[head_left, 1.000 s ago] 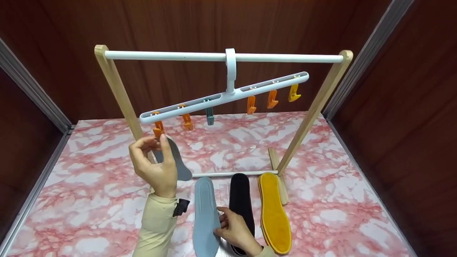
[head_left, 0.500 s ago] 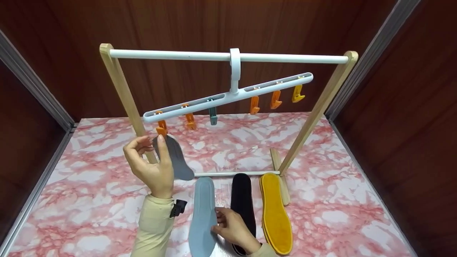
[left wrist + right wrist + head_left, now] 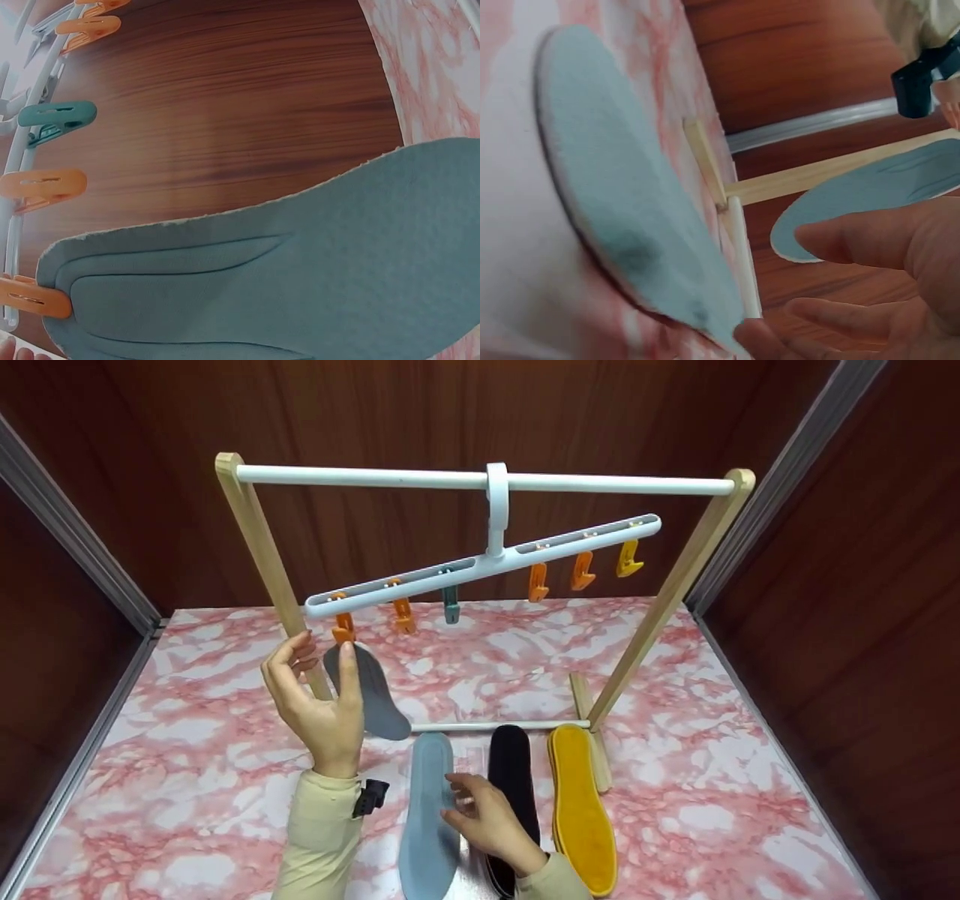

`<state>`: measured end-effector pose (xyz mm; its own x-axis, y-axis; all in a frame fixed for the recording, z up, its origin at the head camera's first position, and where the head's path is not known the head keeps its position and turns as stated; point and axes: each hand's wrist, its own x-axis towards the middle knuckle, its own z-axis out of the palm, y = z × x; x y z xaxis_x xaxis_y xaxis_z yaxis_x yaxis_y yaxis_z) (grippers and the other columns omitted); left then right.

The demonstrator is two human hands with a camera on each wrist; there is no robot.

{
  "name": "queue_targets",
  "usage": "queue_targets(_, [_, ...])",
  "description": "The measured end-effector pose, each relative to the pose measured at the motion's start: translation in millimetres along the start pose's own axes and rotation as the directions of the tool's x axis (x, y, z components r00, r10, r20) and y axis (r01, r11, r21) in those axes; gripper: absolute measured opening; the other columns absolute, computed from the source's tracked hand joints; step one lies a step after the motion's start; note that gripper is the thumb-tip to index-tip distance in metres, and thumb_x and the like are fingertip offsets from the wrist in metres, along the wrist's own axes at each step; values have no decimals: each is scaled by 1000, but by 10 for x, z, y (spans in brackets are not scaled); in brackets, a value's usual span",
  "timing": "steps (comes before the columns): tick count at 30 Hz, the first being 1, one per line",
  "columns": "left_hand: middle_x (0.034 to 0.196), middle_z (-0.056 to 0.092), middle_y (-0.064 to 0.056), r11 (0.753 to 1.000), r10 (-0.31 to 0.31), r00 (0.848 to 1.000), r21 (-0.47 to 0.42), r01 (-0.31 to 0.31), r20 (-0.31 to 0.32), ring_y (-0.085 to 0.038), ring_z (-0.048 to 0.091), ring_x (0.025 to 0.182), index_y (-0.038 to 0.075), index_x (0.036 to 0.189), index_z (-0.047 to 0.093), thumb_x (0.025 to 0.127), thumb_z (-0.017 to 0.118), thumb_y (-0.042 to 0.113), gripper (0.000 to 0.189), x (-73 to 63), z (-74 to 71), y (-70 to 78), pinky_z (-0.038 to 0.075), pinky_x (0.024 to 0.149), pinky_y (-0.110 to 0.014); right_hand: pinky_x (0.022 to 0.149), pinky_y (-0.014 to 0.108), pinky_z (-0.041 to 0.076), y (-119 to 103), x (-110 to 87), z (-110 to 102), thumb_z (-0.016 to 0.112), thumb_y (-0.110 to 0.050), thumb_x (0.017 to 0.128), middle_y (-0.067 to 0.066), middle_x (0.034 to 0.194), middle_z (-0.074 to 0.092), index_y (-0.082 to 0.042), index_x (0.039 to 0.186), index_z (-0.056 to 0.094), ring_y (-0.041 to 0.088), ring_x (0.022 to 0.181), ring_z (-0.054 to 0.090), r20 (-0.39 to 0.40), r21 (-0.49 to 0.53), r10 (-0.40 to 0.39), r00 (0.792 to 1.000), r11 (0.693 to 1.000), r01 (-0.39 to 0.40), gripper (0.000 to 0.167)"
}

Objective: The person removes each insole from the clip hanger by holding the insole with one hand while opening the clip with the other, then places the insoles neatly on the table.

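Note:
A grey-blue insole [image 3: 381,701] hangs from the orange clip [image 3: 343,630] at the left end of a white hanger [image 3: 427,585]. My left hand [image 3: 324,716] is just beside the insole's upper end, thumb and fingers apart. In the left wrist view the orange clip [image 3: 36,298] bites the insole's heel, and a few fingertips [image 3: 22,352] show at the corner, off the insole. On the table lies a matching light-blue insole [image 3: 427,832]. Over its right edge is my right hand [image 3: 491,823], fingers spread and slightly bent, holding nothing; whether it touches the insole cannot be told.
Black insoles [image 3: 512,769] and yellow insoles [image 3: 581,810] lie to the right on the marbled table [image 3: 720,780]. The hanger tilts down to the left on the rack's white rod [image 3: 615,484]. Several other clips, including a green one [image 3: 451,606], hang from it. Wooden posts [image 3: 671,600] flank it.
My left fingers have spread away from the clip and the insole's top, which now hangs by the clip alone. My right hand has lifted slightly from the light-blue insole's edge.

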<state>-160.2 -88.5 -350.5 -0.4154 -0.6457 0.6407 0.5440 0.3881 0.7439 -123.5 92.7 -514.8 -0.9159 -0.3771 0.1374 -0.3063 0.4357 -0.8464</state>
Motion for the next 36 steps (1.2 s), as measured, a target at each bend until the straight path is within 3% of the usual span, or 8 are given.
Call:
queue_targets(5, [109, 50, -30, 1000, 23, 999, 13, -23, 27, -34, 50, 101, -17, 111, 50, 80, 68, 0, 39, 18, -21, 2, 40, 93, -32, 77, 30, 57, -30, 129, 37, 66, -6, 86, 24, 114, 62, 4, 121, 58, 38, 100, 62, -91, 79, -78, 993, 993, 85, 38])
queue_targets(11, [110, 53, -30, 999, 35, 998, 6, -35, 60, -31, 50, 106, -17, 110, 54, 80, 68, -3, 36, 44, -26, -9, 40, 98, -36, 81, 39, 56, -192, 275, 68, 64, 0, 87, 20, 117, 62, 5, 123, 56, 38, 105, 61, -170, 132, -90, 981, 985, 113, 38])
queue_targets(17, [110, 54, -28, 1000, 24, 997, 4, -24, 69, -28, 51, 107, -15, 110, 55, 80, 68, -3, 34, 51, -27, -13, 42, 97, -40, 86, 46, 53, -506, 396, 10, 63, 6, 86, 24, 119, 59, 10, 123, 54, 41, 109, 57, -186, 169, -86, 979, 979, 118, 39])
queue_targets(20, [111, 55, -26, 1000, 19, 997, 0, -19, 72, -26, 51, 107, -13, 111, 56, 80, 69, -2, 35, 42, -33, -132, 42, 97, -36, 90, 48, 51, -490, 465, 54, 64, 5, 86, 23, 122, 58, 8, 125, 53, 41, 112, 55, -182, 177, -92, 979, 976, 125, 41])
queue_targets(26, [114, 58, -16, 1000, 15, 996, -10, -14, 93, -21, 52, 108, -6, 114, 58, 80, 72, 3, 38, 25, -60, -372, 42, 97, -31, 95, 41, 49, -266, 636, 229, 67, -6, 88, 15, 128, 57, 0, 130, 53, 32, 119, 53, -210, 113, -162, 964, 976, 188, 45])
queue_targets(32, [117, 59, -11, 1000, 18, 992, -14, -16, 123, -18, 53, 110, -2, 118, 59, 81, 73, 5, 40, 31, -78, -382, 42, 97, -31, 99, 38, 46, -306, 756, 300, 67, -15, 89, 14, 129, 56, -3, 134, 50, 27, 122, 52, -209, 23, -247, 946, 966, 257, 49])
queue_targets(36, [120, 59, -11, 999, 33, 989, 2, -33, 142, -20, 54, 108, -1, 120, 59, 80, 74, 4, 43, 37, -77, -368, 42, 97, -34, 99, 40, 46, -368, 850, 345, 66, -16, 90, 13, 128, 57, -2, 132, 51, 26, 120, 53, -231, -11, -261, 937, 964, 266, 47])
